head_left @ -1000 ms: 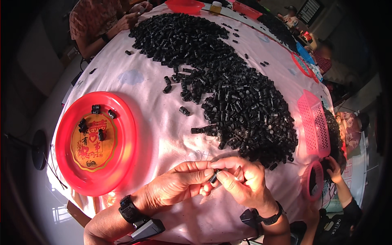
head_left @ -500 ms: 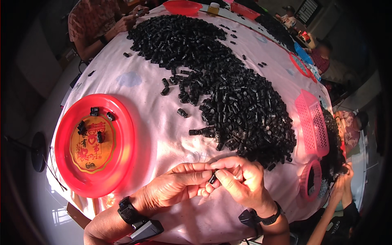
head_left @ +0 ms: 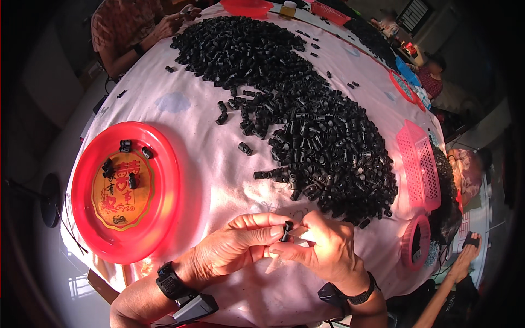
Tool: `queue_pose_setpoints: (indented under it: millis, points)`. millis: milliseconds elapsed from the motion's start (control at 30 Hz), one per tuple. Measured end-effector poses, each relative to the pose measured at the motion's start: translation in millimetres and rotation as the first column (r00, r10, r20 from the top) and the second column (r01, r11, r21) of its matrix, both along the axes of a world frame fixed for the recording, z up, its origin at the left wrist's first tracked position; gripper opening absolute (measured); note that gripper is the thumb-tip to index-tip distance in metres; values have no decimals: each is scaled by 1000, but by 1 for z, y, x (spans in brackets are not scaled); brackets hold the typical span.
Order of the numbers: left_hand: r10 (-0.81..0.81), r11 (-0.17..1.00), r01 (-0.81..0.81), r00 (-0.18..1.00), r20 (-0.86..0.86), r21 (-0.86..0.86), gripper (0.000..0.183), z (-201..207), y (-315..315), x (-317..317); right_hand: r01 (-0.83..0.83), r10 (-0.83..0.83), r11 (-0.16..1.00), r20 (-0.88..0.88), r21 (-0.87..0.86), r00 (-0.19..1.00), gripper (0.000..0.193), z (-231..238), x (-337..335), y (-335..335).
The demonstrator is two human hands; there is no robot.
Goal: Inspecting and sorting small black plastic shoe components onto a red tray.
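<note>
My left hand (head_left: 232, 246) pinches a small black plastic cord lock (head_left: 286, 230) between thumb and fingertips, above the near edge of the cloth. Close against it, my right hand (head_left: 328, 249) is closed on a thin, pale, blade-like piece (head_left: 302, 236), whose tip points at the cord lock; its exact kind is unclear. Beyond both hands spreads a large heap of black cord locks (head_left: 328, 142). To the left stands a round red plastic tray (head_left: 164, 218) with several black cord locks lying on its patterned gold centre.
A pink cloth (head_left: 213, 180) covers the table. On the right are a pink perforated basket (head_left: 418, 164) and a round pink basket (head_left: 407, 246). A co-worker's hands (head_left: 169, 24) are at the far left, another person's hand (head_left: 467, 254) at the right. A red basin (head_left: 246, 7) stands at the back.
My right hand has turned over, knuckles up, and the pale piece now points at the cord lock. The cord lock stands more upright in my left fingers. The co-worker's hand at right has opened.
</note>
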State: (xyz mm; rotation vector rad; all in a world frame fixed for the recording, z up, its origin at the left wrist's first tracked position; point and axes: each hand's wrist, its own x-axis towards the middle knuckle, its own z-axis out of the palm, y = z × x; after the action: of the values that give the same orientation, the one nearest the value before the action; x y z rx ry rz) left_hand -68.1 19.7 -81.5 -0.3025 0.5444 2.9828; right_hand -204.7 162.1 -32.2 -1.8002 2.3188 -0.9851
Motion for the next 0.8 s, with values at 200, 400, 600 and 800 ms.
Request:
queue_pose_setpoints:
  millis: [200,400,600,800]
  points:
    - [18,999,-16,999,48,-35,28,4,1,-1,26,-26,999,-6,42,1000,44,-4,-1,3]
    - [29,997,-24,997,71,-73,27,1,0,-1,54,-53,997,-28,57,998,45,-4,-1,2]
    - [42,996,-34,994,97,-83,27,1,1,-2,46,-43,996,-46,71,998,46,-5,-2,3]
    - [46,995,-37,994,101,-92,28,1,2,-2,32,-30,999,-45,36,999,46,-4,-2,2]
